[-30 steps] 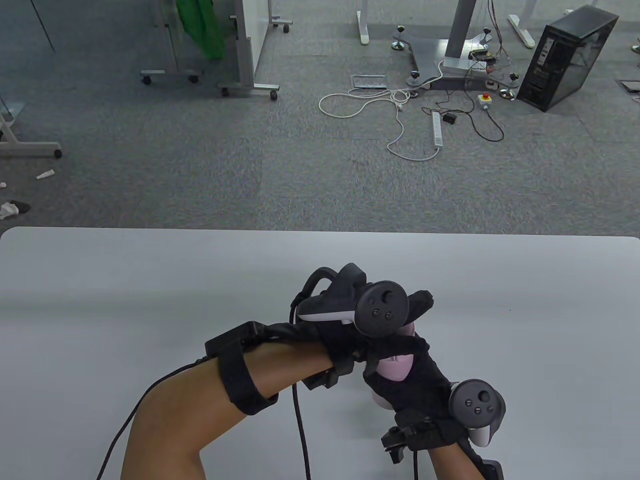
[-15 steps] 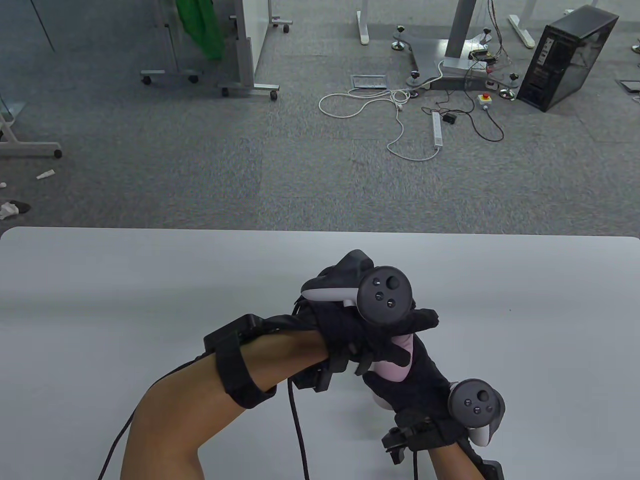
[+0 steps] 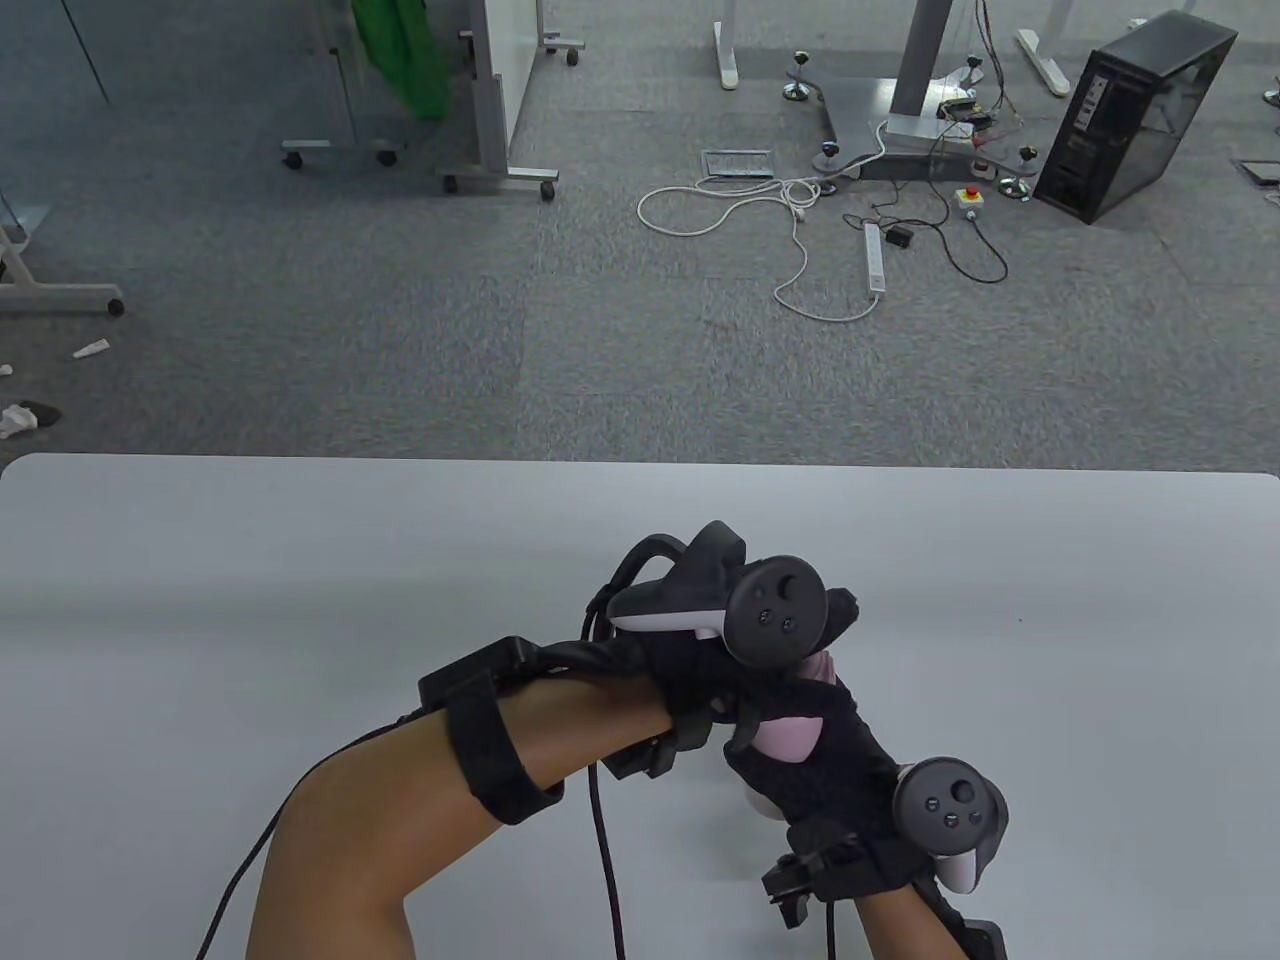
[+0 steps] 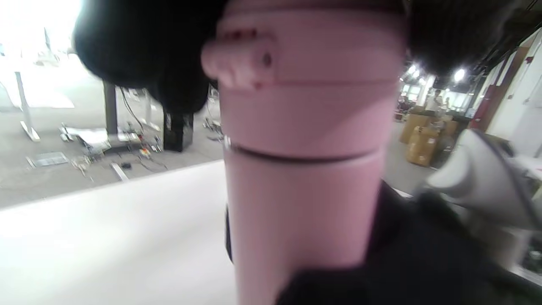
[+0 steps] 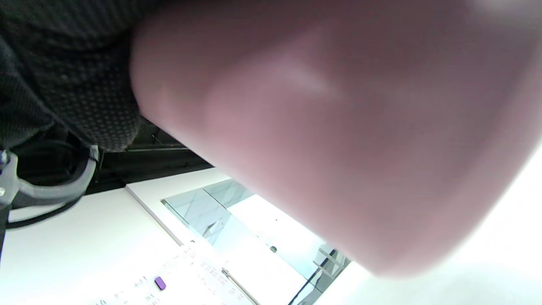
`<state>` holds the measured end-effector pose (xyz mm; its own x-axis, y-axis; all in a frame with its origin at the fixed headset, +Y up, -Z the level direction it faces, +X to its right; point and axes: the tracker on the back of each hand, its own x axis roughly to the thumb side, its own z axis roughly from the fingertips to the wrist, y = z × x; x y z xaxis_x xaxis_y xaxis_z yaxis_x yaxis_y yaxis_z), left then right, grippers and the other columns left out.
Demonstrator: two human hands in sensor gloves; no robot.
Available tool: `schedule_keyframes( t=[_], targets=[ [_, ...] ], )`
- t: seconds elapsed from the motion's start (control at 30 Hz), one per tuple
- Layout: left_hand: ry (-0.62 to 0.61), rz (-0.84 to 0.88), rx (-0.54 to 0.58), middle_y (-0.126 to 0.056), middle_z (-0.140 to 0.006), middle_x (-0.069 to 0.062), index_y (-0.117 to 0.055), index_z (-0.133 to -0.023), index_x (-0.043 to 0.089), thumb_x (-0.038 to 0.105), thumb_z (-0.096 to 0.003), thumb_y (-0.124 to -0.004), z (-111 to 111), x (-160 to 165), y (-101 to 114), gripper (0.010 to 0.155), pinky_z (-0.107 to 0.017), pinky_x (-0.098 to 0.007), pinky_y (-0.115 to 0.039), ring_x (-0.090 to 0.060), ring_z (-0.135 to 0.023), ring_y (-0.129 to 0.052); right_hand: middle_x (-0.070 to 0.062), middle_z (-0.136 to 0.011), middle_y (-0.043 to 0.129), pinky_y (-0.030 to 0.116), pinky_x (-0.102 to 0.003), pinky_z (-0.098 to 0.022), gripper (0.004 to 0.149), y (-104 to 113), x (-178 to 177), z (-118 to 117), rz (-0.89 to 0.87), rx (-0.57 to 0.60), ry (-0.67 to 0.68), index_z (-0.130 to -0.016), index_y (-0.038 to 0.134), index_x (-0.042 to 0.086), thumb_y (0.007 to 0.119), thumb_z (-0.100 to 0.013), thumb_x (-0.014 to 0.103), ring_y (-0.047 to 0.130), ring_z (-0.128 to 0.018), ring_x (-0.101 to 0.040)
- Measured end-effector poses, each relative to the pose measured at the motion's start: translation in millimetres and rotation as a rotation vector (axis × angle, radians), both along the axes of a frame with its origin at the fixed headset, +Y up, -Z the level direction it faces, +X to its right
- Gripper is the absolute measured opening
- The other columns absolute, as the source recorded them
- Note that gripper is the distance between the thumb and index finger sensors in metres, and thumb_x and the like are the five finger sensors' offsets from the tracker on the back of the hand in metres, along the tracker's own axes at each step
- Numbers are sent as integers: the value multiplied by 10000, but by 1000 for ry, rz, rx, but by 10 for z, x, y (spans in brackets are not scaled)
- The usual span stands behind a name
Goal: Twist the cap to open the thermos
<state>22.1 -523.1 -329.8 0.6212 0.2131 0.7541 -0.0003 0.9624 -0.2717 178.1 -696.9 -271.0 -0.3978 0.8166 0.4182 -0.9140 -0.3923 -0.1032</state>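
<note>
Pink cylindrical metal thermos (image 4: 296,220), body clasped in right hand (image 3: 815,765) fingers, matching pink screw cap (image 4: 309,84) gripped under left hand (image 3: 700,670) fingers; seam narrow, cap seated, twisting apparently unfinished.

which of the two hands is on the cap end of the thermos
The left hand: it grips the cap from above, while the right hand holds the pink thermos body lower down.

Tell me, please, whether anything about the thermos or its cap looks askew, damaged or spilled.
Nothing stands out: the pink thermos looks upright, its cap sits level on the seam, and the table shows no spill.
</note>
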Motion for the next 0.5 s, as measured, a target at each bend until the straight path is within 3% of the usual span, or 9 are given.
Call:
schedule_keyframes(
  t=[0.07, 0.17, 0.33, 0.5],
  targets=[
    [-45, -15, -89, -539, -1191, -186, -539, -1180, 276, 635, -513, -815, -23, 5, 7, 806, -647, -640, -662, -467, -1041, -662, -288, -1071, 505, 579, -632, -694, 1125, 4, 15, 1, 17, 9, -10, -1069, 401, 59, 919, -281, 672, 592, -921, -526],
    [-111, 34, -144, -370, -1232, -168, -478, -1187, 309, 515, -518, -894, -26, -2, 52, 813, -693, -698, -549, -479, -1115, -479, -289, -1070, 504, 579, -633, -693, 1125, -7, 29, -3, 5, 2, -13, -1070, 401, 57, 919, -282, 671, 592, -919, -528],
    [-145, 38, -203, -526, -1203, -175, -634, -1149, 275, 314, -536, -893, -4, -4, 93, 667, -676, -678, -608, -472, -1063, -638, -289, -1072, 502, 575, -634, -695, 1122, -2, 35, 0, 14, 4, -18, -1072, 400, 61, 920, -284, 670, 589, -922, -528],
    [-111, -34, -61, -623, -1140, -232, -629, -1153, 265, 428, -545, -854, 51, 25, 107, 669, -574, -561, -754, -474, -916, -797, -289, -1070, 504, 578, -634, -693, 1123, -19, 20, -2, 21, 8, -15, -1070, 402, 61, 920, -282, 670, 592, -920, -528]
  ],
)
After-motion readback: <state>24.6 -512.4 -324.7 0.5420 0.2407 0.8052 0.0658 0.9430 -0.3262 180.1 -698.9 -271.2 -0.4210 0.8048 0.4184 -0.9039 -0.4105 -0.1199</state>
